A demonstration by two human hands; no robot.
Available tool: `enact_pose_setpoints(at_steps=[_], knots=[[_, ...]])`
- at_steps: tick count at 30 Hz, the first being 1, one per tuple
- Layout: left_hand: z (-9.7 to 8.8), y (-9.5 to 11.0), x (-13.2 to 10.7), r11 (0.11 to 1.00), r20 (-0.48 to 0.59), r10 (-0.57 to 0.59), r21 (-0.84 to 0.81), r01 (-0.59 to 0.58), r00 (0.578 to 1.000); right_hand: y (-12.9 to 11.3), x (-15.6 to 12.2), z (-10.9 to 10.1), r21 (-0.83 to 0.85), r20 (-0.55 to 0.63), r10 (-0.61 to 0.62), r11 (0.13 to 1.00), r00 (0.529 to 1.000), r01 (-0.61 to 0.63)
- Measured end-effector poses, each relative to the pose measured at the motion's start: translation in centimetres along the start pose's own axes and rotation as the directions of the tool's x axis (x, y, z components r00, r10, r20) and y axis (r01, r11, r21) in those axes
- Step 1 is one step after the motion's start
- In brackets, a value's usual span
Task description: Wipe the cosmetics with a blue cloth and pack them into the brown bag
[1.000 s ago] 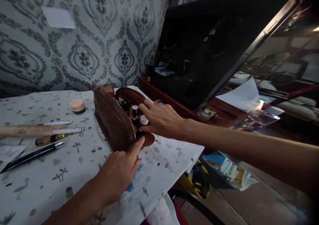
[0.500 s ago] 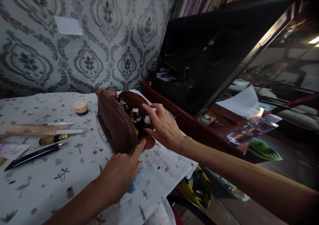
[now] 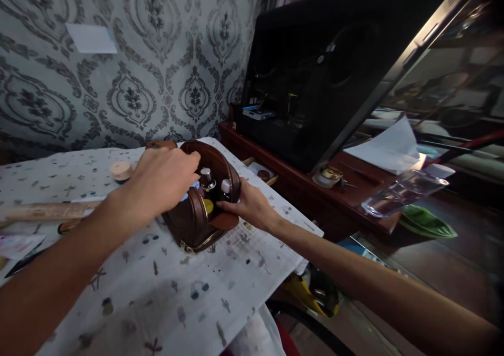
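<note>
A brown zippered pouch (image 3: 192,222) stands on the patterned cloth, its mouth spread wide. Inside it I see a bottle with a silver cap (image 3: 207,178), a white-capped bottle (image 3: 226,187) and something yellow (image 3: 208,206). My left hand (image 3: 167,175) is closed over the pouch's left side, its fingertips partly hidden, with a bit of light blue beside them. My right hand (image 3: 252,205) grips the pouch's right wall, thumb inside and fingers behind it.
Left on the cloth (image 3: 129,288) lie a small cream-lidded jar (image 3: 121,170), a beige tube (image 3: 47,212) and a dark pen (image 3: 23,264), partly behind my left arm. At right, a large black screen (image 3: 307,77) stands on a red-brown cabinet (image 3: 291,188) with a clear plastic case (image 3: 405,192).
My left hand has gone from the pouch's near end up onto its left side. My right hand has shifted from above the opening to the right wall. The pouch's mouth is wider.
</note>
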State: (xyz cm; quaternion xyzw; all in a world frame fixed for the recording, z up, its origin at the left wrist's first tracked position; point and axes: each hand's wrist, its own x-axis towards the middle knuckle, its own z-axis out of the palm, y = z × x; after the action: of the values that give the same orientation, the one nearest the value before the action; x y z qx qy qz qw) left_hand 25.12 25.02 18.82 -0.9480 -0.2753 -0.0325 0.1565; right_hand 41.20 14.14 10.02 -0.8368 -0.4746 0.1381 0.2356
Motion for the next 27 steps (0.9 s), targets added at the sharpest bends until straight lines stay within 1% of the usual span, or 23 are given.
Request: enact_pose_setpoints(at_steps=[2,4,5,6,9,11,13,16,18,21,24,27], knots=[[-0.4,-0.2,2.6,0.994,0.102,0.097,0.031,-0.101,0.990,0.0,0.0,-0.1,-0.004,-0.002,-0.009,1.000,1.000,0.009],[-0.2,-0.3,4.6,0.983,0.191,0.179,0.008,-0.184,0.965,0.0,0.0,-0.1,-0.007,0.005,-0.010,1.000,1.000,0.010],[0.1,-0.3,5.4,0.977,0.213,0.211,-0.013,-0.213,0.954,0.0,0.0,-0.1,-0.008,0.009,-0.011,1.000,1.000,0.011],[0.5,-0.4,6.0,0.970,0.215,0.241,-0.037,-0.239,0.946,-0.1,0.0,-0.1,-0.010,0.013,-0.015,1.000,1.000,0.015],[1.7,-0.8,6.9,0.950,0.161,0.307,-0.109,-0.292,0.938,-0.3,-0.1,-0.1,-0.030,0.027,-0.043,0.999,0.999,0.044],[2.3,-0.9,7.0,0.946,0.125,0.314,-0.127,-0.299,0.941,-0.3,0.0,0.0,-0.053,0.038,-0.064,0.996,0.997,0.066],[2.7,-0.7,7.0,0.952,0.099,0.294,-0.113,-0.283,0.951,-0.1,0.1,0.1,-0.059,0.040,-0.088,0.994,0.995,0.091],[3.0,-0.2,6.9,0.959,0.052,0.272,-0.091,-0.267,0.961,0.3,0.3,0.3,-0.032,0.029,-0.132,0.991,0.991,0.133],[3.3,0.0,7.1,0.962,0.035,0.256,-0.105,-0.251,0.966,0.5,0.3,0.3,-0.025,0.024,-0.148,0.989,0.989,0.148],[3.8,-0.1,7.3,0.956,0.053,0.230,-0.200,-0.215,0.972,0.5,0.3,0.3,-0.038,0.035,-0.134,0.990,0.990,0.135],[4.1,-0.5,7.4,0.931,0.072,0.212,-0.318,-0.179,0.975,0.5,0.1,0.1,-0.034,0.047,-0.127,0.991,0.991,0.128],[4.0,-0.9,7.2,0.911,0.076,0.227,-0.370,-0.184,0.971,0.6,0.1,0.0,-0.012,0.044,-0.146,0.989,0.988,0.146]])
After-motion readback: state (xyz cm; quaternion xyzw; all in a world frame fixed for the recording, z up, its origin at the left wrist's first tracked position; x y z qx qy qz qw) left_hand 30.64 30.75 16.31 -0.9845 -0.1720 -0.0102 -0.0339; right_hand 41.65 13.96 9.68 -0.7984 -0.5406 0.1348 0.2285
